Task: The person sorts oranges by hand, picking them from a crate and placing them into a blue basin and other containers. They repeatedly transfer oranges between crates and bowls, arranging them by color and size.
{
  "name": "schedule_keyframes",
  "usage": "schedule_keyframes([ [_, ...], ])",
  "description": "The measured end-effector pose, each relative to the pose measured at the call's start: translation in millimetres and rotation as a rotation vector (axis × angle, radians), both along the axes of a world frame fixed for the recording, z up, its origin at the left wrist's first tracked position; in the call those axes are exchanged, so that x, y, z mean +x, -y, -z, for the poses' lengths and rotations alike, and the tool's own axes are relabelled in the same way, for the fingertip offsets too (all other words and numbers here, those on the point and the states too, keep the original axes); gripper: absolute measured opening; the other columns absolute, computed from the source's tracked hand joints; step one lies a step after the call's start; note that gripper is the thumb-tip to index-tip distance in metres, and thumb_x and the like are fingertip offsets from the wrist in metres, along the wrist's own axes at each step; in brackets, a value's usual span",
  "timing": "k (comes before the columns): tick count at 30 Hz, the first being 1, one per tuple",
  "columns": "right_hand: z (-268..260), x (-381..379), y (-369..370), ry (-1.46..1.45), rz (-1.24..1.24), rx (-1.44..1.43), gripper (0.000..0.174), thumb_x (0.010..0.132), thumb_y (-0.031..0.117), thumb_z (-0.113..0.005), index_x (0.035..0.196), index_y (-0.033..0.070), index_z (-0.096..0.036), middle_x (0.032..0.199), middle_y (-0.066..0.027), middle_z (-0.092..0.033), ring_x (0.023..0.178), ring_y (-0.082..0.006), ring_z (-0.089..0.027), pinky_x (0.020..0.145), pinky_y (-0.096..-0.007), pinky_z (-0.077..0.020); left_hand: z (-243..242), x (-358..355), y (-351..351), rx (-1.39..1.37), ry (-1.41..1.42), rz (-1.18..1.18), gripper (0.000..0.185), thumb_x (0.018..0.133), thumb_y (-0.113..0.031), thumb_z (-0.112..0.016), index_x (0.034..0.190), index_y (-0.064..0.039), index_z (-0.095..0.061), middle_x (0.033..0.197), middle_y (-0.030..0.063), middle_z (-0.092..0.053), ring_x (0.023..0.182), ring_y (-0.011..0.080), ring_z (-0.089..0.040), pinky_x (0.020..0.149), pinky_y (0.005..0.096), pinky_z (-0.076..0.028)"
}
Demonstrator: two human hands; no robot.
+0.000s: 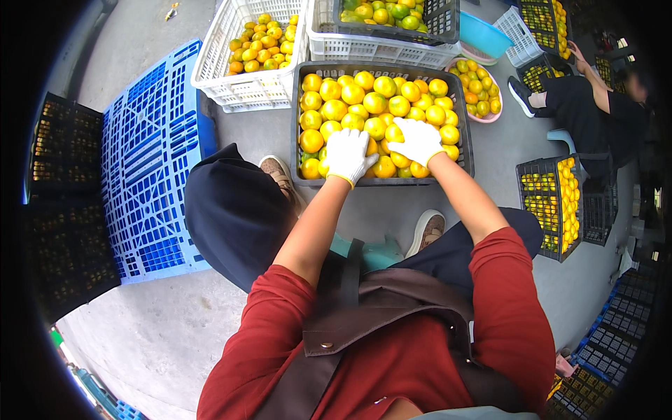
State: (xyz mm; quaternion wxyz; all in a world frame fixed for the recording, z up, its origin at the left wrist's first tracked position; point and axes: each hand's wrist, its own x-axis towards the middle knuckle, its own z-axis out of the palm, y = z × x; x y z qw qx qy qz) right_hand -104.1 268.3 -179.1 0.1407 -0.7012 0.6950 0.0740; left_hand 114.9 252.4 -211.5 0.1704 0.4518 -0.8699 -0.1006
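Note:
A black plastic crate [383,181] filled with yellow-orange citrus fruit [375,102] stands on the floor in front of me. My left hand [349,155], in a white knitted glove, rests palm down on the fruit near the crate's front edge, fingers pointing away. On the right side of the same crate, my right hand [416,140], gloved alike, lies over the fruit with its thumb and fingers spread. Fruit touches both hands; whether either one grips a piece is hidden under the gloves.
Left stands a blue plastic pallet [152,157]. Behind are a white crate [252,89] with fruit and a stacked black crate [441,21]. To the right are a pink basin of fruit [478,89], a tilted-looking black crate [548,210] and a seated co-worker [577,105].

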Motion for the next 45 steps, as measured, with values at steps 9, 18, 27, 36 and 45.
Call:
schedule_keyframes([
  [9,12,4,-34,0.043,0.047,-0.342,0.056,0.076,0.048,-0.078,0.118,0.013,-0.064,0.111,-0.0109,-0.066,0.1,-0.0316,-0.065,0.084,-0.0481,-0.0525,9,-22,40,-0.053,-0.01,-0.008,0.023,0.079,-0.031,-0.073,0.096,-0.016,-0.067,0.094,0.0086,-0.069,0.085,0.031,-0.067,0.071,0.0457,-0.053],
  [18,25,21,-13,0.088,0.192,-0.397,0.037,0.078,0.04,-0.076,0.105,0.018,-0.066,0.105,-0.0094,-0.069,0.096,-0.0332,-0.068,0.085,-0.0481,-0.0539,17,-51,57,0.108,-0.019,-0.093,0.024,0.08,-0.034,-0.072,0.091,-0.014,-0.068,0.097,0.0155,-0.069,0.089,0.0364,-0.068,0.075,0.048,-0.056],
  [27,21,23,-9,0.035,0.213,-0.332,0.037,0.081,0.039,-0.074,0.108,0.015,-0.065,0.107,-0.01,-0.067,0.1,-0.0298,-0.065,0.086,-0.0472,-0.0515,-2,-46,32,-0.023,-0.016,-0.003,0.033,0.081,-0.03,-0.074,0.103,-0.008,-0.062,0.102,0.0161,-0.063,0.091,0.0352,-0.064,0.076,0.0485,-0.052],
  [36,-18,-2,9,0.304,0.298,-0.176,0.055,0.082,0.039,-0.075,0.128,0.014,-0.059,0.122,-0.0151,-0.064,0.113,-0.0352,-0.062,0.095,-0.0497,-0.0502,-14,-22,12,-0.102,0.016,0.194,0.018,0.074,-0.028,-0.074,0.089,-0.019,-0.068,0.084,0.0071,-0.062,0.079,0.0299,-0.064,0.069,0.0457,-0.05],
  [45,110,-348,36,0.289,1.562,-0.497,0.051,0.092,0.039,-0.065,0.132,0.009,-0.06,0.125,-0.021,-0.068,0.113,-0.0363,-0.068,0.096,-0.0464,-0.0532,-3,-23,11,0.024,0.15,0.163,0.045,0.064,-0.027,-0.08,0.108,-0.019,-0.068,0.108,0.0089,-0.064,0.102,0.0327,-0.062,0.089,0.0473,-0.049],
])
